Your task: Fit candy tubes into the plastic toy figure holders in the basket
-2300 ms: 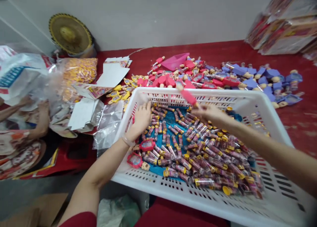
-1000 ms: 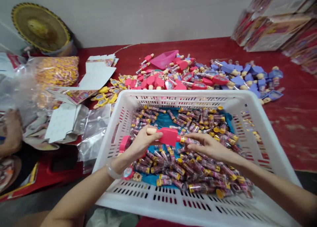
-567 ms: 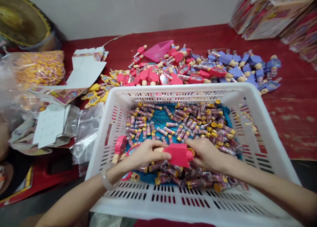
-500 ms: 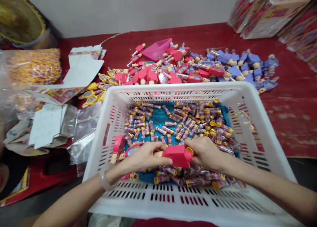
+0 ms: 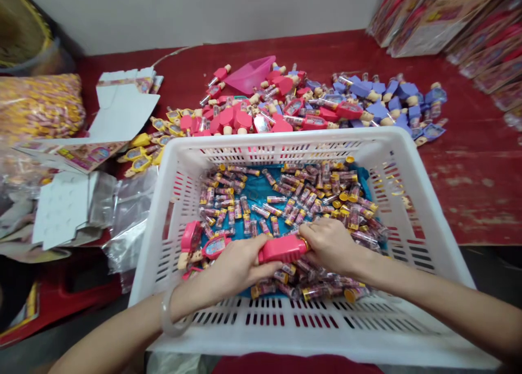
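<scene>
Left hand point(image 5: 238, 265) and right hand point(image 5: 330, 246) are close together, both clamped on a pink plastic toy point(image 5: 281, 249) from opposite ends. The left fingers wrap its near end, while the right fingers close over the far end, where a sliver of yellow cap shows. Whatever is joined inside that end is hidden by the right hand, so I cannot tell how it sits.

The toy lies almost flat, low in a white plastic basket point(image 5: 285, 330), just above a heap of small capped tubes point(image 5: 285, 200) with printed labels. Those tubes are scattered on a blue sheet point(image 5: 261, 192) lining the basket. Two more pink toys point(image 5: 191, 236) lie just beside the left hand, inside the basket's left side, and a bangle point(image 5: 169, 314) circles the left wrist.

Beyond the basket's far rim, pink toys point(image 5: 240, 121) and purple toys point(image 5: 387, 110) lie in loose piles on a red table point(image 5: 468, 200), with yellow toys point(image 5: 142, 156) to the left of them. A bag of yellow pieces point(image 5: 41, 105) and flattened white cardboard point(image 5: 61, 211) sit further left, and printed boxes point(image 5: 432, 20) are stacked at the far right.
</scene>
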`<state>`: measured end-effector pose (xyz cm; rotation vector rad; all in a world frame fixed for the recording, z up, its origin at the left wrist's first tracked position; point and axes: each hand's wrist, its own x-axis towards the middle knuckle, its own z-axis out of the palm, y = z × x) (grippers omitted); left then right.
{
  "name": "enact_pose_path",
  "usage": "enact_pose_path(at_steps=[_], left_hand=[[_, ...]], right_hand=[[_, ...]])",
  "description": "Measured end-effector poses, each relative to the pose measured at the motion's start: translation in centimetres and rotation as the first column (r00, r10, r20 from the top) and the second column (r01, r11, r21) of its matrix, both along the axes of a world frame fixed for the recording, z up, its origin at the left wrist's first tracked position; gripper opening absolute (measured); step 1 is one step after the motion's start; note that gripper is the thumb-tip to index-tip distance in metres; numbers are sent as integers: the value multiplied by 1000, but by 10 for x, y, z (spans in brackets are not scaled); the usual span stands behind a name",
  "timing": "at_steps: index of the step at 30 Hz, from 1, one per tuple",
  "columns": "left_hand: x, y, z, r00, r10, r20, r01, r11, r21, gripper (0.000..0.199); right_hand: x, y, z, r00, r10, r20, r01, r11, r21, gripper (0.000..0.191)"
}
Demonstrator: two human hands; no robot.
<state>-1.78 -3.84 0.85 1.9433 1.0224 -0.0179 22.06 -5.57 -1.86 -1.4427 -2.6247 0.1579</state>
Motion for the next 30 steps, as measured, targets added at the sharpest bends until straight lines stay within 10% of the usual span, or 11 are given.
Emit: enact_pose_path(at_steps=[4,7,12,14,17,21,25,27,30], left_hand=[[5,-12,7,995,-32,-98,44,991,130,29],[7,-15,12,996,75,44,-64,977,-202,35],[6,-10,7,979,176,98,-14,543,-840,38],[5,-9,0,985,121,120,13,649,-761,39],[4,-11,-14,990,-97,101,113,980,-167,33],[5,-7,-34,956,-286,-61,290,903,317,41],[2,14,-38,985,-160,-57,160,987,-11,38],[-1,20,-36,979,-204,-27,189,945,-268,42],[-4,18,-38,976,-220,-1,218,968,-126,35]], right_hand=[[-5,-5,3,999,37,35,-36,999,-20,6],[-7,-12,7,996,56,66,-54,998,-29,6],[-13,-21,17,984,114,141,-89,982,-168,9],[-14,-19,19,982,92,165,-44,962,-270,12],[-13,-10,14,978,34,204,70,872,-484,13],[-10,5,-1,993,80,92,34,544,-839,18],[-11,9,-8,990,-41,136,125,705,-698,25],[-12,5,-8,985,-88,150,161,783,-601,31],[-14,-5,-13,987,-84,138,150,796,-587,25]])
